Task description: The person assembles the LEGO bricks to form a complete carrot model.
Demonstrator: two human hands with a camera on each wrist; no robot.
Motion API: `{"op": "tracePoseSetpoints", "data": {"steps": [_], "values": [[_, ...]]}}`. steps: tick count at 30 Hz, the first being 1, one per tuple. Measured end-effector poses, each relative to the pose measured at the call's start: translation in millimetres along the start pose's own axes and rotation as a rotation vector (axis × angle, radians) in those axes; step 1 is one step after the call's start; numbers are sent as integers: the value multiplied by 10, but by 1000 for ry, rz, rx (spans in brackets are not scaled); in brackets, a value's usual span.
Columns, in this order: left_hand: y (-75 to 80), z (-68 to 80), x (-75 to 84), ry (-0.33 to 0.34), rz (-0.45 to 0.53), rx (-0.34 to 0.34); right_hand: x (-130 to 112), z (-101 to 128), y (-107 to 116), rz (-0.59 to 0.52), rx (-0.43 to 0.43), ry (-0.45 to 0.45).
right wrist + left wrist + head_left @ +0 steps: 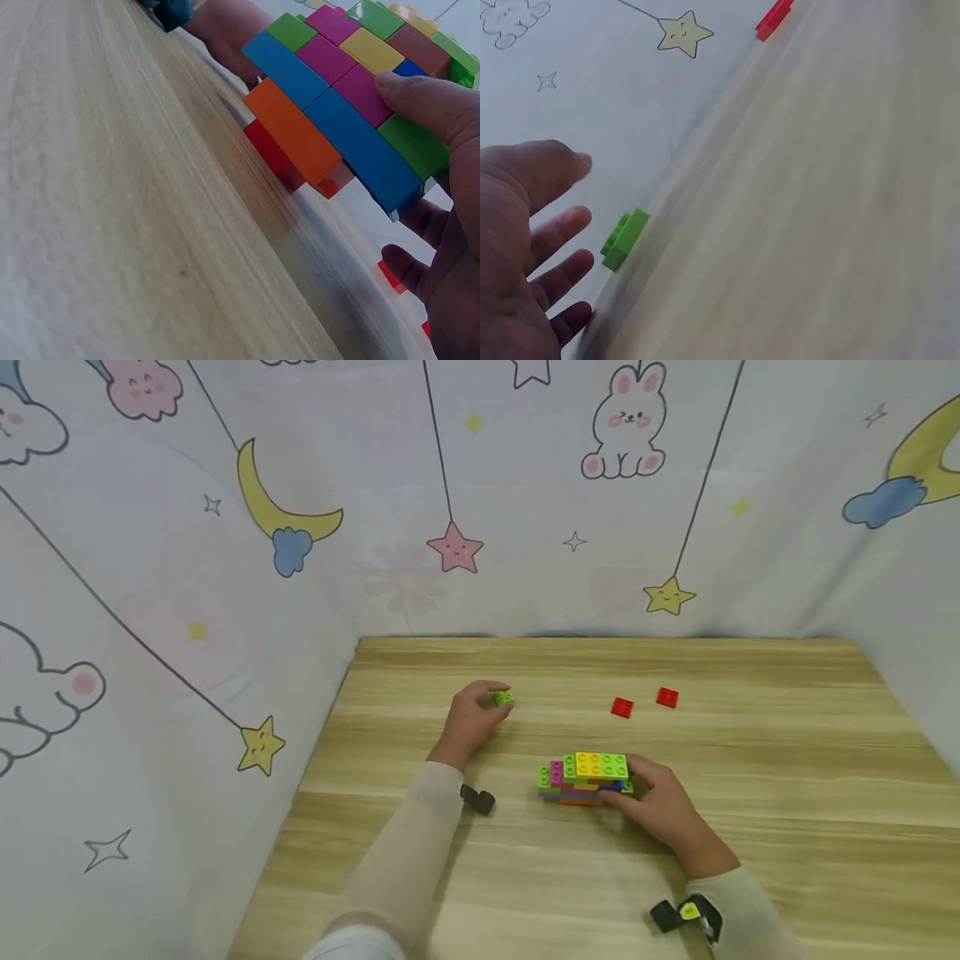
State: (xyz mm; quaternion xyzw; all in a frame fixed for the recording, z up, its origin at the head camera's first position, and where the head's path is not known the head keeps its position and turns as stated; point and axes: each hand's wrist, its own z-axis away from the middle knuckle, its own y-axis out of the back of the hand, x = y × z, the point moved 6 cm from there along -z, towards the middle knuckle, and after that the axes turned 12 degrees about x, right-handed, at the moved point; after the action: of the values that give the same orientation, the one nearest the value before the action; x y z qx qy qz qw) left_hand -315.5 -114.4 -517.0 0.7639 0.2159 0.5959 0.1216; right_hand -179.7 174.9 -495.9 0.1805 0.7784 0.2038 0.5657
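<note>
Your left hand (pixel 474 714) reaches open-fingered for the green brick (pixel 503 697), not yet pinched; your right hand (pixel 660 806) grips the brick stack (pixel 585 777). Next, pinch it cleanly.

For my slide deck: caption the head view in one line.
Left hand reaches a small green brick while the right hand grips a multicoloured brick stack on the wooden table.

The left hand (pixel 525 247), fingers relaxed, hovers just beside a green brick (pixel 625 239) on the table (pixel 817 225); a red brick (pixel 773 19) lies well apart.
</note>
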Motion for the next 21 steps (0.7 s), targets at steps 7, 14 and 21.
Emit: {"op": "tracePoseSetpoints", "data": {"steps": [7, 14, 21], "values": [[-29, -151, -126, 13, -180, -16, 65, -6, -5, -30, -1, 30], [-52, -167, -167, 29, -259, -2, 76, 13, -20, -17, -5, 38], [-44, -144, -138, 47, -164, 16, 83, 1, -10, -14, 0, 22]]}}
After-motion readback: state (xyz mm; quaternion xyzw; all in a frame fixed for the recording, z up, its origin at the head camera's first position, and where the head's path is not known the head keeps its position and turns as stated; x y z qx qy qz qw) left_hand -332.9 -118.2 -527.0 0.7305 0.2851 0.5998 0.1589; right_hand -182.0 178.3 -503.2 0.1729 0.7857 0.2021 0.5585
